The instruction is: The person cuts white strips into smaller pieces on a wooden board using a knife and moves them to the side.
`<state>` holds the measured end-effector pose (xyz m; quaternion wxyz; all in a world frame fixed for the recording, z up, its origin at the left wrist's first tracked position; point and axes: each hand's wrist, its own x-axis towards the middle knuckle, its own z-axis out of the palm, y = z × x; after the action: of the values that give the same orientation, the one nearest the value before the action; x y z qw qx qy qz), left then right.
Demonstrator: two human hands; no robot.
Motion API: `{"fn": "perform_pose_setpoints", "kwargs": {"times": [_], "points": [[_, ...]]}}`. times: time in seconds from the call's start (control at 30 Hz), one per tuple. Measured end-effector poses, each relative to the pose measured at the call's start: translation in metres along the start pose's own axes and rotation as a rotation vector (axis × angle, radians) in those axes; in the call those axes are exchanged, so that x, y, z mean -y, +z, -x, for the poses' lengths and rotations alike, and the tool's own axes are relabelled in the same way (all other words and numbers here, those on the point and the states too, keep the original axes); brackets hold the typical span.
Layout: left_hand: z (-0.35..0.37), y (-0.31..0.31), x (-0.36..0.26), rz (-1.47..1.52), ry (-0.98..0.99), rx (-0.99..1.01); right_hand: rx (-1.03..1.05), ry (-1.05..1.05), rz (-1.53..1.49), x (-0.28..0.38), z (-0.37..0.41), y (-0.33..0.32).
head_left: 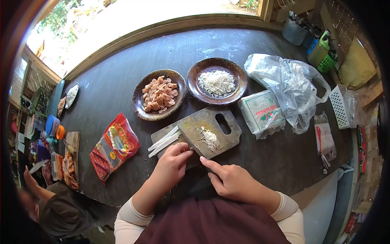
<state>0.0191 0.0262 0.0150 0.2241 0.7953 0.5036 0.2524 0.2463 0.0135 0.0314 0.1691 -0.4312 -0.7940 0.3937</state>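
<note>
White strips (163,143) lie slanting, just above left hand (172,164), fingers curled together. Right hand (229,179) farther off, one finger out, grip hidden.

Hard to see
Your left hand (170,166) hides part of the cutting board (227,136); the person (48,203) beside you looks blurry.

Centre: the cutting board (229,136) lies in front, with the sausage bowl (138,106) and the shreds bowl (240,81) close behind it, the two almost touching.
Far side: bare desk (174,49) runs wide behind both bowls to the window ledge.
Left: the red packet (113,146) lies near the board, with a bare strip between them.
Right: the white packet (262,114) and the plastic bag (288,85) crowd just beside the board.
Near right: open desk as far as the small clear bag (325,140).
</note>
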Motion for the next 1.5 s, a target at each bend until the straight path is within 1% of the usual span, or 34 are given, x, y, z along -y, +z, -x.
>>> {"fn": "perform_pose_setpoints", "kwargs": {"times": [0.17,0.37,0.43,0.47,0.53,0.67,0.73,0.83,1.07,1.13,1.33,1.5], "points": [[0.001,-0.002,-0.001,0.004,0.005,-0.005,0.002,-0.052,0.007,-0.004,0.012,-0.001],[0.001,0.000,0.000,0.007,0.002,0.000,0.055,0.028,0.032,0.003,0.003,-0.004],[0.001,-0.001,0.000,-0.005,0.004,0.002,0.006,0.002,-0.068,-0.002,-0.002,-0.003],[0.001,0.001,0.001,-0.001,0.020,-0.008,0.002,0.000,-0.067,-0.002,-0.001,-0.002],[0.001,0.001,0.001,0.002,0.032,-0.022,-0.084,-0.011,-0.101,-0.002,0.001,0.001],[0.000,0.000,0.000,0.014,0.021,-0.012,-0.078,-0.009,-0.135,0.002,0.004,-0.007],[0.000,0.001,0.000,0.017,0.019,-0.010,0.002,0.011,-0.098,0.003,0.006,-0.008],[0.001,0.000,-0.001,0.000,0.014,-0.011,0.049,0.030,-0.061,0.004,0.006,-0.009],[0.001,0.001,0.000,0.014,0.010,-0.019,0.029,0.014,-0.043,0.003,0.007,-0.006],[0.001,0.001,0.000,0.018,0.008,-0.019,0.037,0.039,-0.060,0.004,0.007,-0.008],[0.001,0.001,0.000,0.008,0.009,-0.020,-0.002,0.014,-0.101,0.001,0.009,0.002],[0.001,0.000,0.000,0.002,0.015,-0.023,0.026,0.004,-0.070,0.003,0.009,-0.002]]}}
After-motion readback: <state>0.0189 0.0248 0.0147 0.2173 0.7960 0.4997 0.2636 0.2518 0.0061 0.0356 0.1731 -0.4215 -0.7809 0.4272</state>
